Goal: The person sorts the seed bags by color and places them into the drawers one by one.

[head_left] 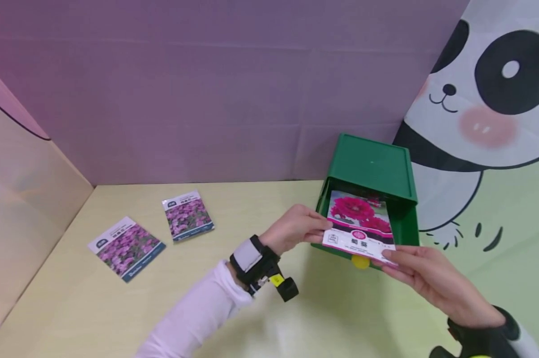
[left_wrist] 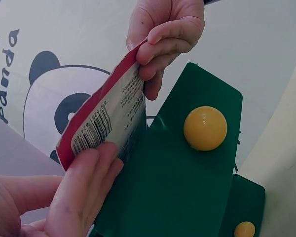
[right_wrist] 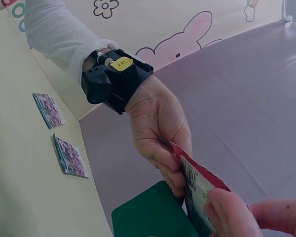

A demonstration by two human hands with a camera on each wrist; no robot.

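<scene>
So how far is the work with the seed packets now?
Nothing looks stored yet: no packet visibly lies in the green drawer. In hand: left hand and right hand both pinch the red packet over the drawer's opening. Left: two purple packets lie untouched on the table.

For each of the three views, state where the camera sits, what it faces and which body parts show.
Head: above, facing down at the table; both hands hold the seed packet over the green drawer box.
Left wrist: below, looking up; the yellow knob, both hands' fingers.
Right wrist: faces the left hand and its wristband.
All three share the packet.
</scene>
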